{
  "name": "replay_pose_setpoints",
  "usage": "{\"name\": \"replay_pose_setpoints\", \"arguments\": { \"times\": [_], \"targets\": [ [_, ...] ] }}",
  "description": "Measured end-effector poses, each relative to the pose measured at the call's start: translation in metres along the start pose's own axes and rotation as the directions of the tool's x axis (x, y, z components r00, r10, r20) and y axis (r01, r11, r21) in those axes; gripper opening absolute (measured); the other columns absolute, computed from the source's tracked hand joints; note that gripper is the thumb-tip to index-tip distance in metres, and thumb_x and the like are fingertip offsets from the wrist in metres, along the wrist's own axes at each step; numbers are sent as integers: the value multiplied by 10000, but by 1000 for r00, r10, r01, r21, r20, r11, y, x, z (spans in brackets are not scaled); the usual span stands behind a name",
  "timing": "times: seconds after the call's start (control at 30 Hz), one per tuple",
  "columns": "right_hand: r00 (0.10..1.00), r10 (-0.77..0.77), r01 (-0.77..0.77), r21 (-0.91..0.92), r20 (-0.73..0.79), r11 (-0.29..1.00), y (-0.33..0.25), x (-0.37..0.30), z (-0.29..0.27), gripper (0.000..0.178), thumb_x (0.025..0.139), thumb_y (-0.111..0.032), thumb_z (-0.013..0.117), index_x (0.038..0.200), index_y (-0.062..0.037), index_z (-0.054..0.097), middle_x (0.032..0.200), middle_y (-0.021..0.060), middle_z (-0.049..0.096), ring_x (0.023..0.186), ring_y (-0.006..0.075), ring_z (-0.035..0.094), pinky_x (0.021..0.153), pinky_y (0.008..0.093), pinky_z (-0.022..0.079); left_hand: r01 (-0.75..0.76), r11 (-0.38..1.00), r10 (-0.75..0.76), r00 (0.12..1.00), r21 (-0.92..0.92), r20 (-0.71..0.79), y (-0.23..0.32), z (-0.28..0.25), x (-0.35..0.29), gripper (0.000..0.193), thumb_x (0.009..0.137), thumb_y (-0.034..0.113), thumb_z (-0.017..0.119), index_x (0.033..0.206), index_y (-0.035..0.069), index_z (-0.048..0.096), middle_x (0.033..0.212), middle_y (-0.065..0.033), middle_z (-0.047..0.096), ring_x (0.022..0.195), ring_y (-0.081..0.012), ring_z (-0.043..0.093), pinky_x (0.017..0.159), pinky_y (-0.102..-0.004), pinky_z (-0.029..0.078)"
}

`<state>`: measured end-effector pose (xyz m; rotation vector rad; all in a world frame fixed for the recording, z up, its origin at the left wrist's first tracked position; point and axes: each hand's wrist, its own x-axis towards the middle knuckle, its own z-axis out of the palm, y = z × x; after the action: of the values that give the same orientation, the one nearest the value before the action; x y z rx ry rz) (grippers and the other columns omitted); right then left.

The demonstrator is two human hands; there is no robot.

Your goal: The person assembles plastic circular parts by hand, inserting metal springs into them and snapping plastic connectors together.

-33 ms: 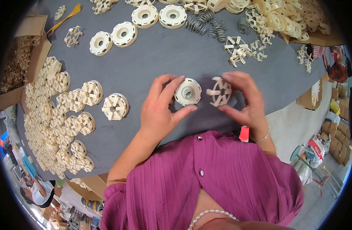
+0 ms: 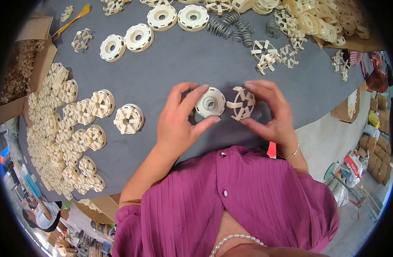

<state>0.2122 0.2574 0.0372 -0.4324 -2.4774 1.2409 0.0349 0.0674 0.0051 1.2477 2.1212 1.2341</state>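
My left hand (image 2: pixel 178 115) grips a round cream plastic housing (image 2: pixel 203 110) by its rim, thumb below and fingers above. In the middle of the housing stands a metal coil spring (image 2: pixel 211 103). Just to the right, my right hand (image 2: pixel 272 109) pinches a cream spoked plastic ring (image 2: pixel 242 104) at its edge between thumb and fingers. The ring is held tilted, with its tabs toward the housing and a narrow gap between the two. Left of my hands, one assembled disc (image 2: pixel 128 119) lies on the grey table (image 2: pixel 170 64).
Assembled discs (image 2: pixel 55 132) crowd the table's left side. At the far side are bare housings (image 2: pixel 138 37), loose springs (image 2: pixel 243 32) and spoked rings (image 2: pixel 265 55). A heap of cream parts (image 2: pixel 325 21) fills the far right. A yellow tool (image 2: pixel 78 17) lies far left, beside a cardboard box (image 2: pixel 38 30).
My right hand has brought the spoked ring slightly left, closer to the housing, and turned it a little. My left hand and the housing stay almost where they were.
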Motion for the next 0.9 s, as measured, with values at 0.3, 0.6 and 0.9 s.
{"name": "replay_pose_setpoints", "arguments": {
  "times": [0.3, 0.6, 0.9],
  "targets": [
    [998, 16, -17, 15, 60, 1000, -5, 5, 12, 685, 742, -136, 922, 1368, -76, 652, 1361, 127, 645, 1090, 237, 687, 830, 341, 588, 8, 997, -7, 1000, -76, 18, -5, -1, -3, 609, 750, 193, 914, 1307, 72, 698, 1262, -91, 609, 871, -183, 632, 710, -315, 540],
    [993, -92, 95, -42, 67, 995, -13, 13, 34, 668, 782, -119, 892, 1391, -43, 629, 1348, 135, 631, 1135, 305, 681, 934, 389, 603, 68, 969, -66, 998, -239, 16, -9, -11, -11, 510, 848, 126, 806, 1326, 18, 666, 1208, -112, 597, 854, -197, 613, 737, -316, 520],
    [989, -119, 129, -133, 84, 983, -1, 7, 54, 676, 790, -183, 880, 1402, -48, 627, 1358, 131, 636, 1190, 324, 653, 971, 421, 566, 107, 981, -103, 994, -162, 37, -6, -5, -5, 499, 872, 35, 767, 1362, 44, 679, 1228, -115, 620, 962, -198, 621, 807, -300, 527]
  ]
}}
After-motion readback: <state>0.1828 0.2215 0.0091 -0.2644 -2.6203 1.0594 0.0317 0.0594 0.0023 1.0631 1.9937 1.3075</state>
